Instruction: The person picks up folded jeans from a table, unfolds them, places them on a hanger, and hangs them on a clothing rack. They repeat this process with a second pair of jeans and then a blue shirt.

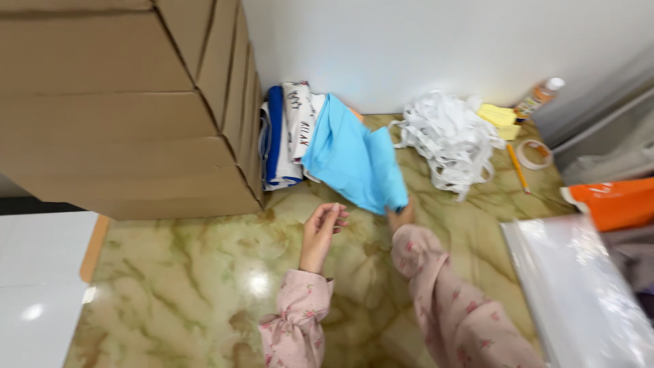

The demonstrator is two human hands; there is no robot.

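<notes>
Light blue cloth point(354, 160), rumpled, leaning against upright folded garments, lower corner pinched.

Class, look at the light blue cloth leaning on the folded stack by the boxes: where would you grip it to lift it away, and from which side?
Grip the light blue cloth at its lower near corner, coming from the front right. That corner hangs free over the marble table, where the right hand already pinches it. Its upper part rests against the folded stack, so that side is blocked. The left hand is empty beside it.

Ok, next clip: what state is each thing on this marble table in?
Light blue cloth: unfolded, one corner pinched by right hand.
Left hand: empty, fingers loosely curled.
Folded cloths: stacked on edge beside cardboard boxes.
White straps: tangled heap.
Bottle: capped.
</notes>
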